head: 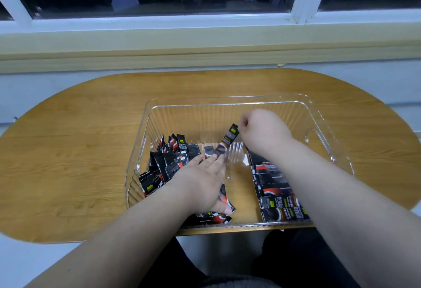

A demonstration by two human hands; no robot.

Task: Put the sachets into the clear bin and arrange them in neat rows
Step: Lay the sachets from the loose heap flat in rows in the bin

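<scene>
A clear ribbed bin stands on the wooden table. A loose heap of black-and-red sachets fills its left side. Along its right side lies a neat row of flat sachets. My left hand lies flat on the heap with straight fingers, thumb on a sachet near the front wall. My right hand pinches the top end of one sachet, which hangs tilted over the bin's middle; its lower end is blurred near my left fingertips.
The oval wooden table reaches out on both sides of the bin. Behind it runs a window sill under a dark window. The bin's floor between heap and row shows bare wood through the plastic.
</scene>
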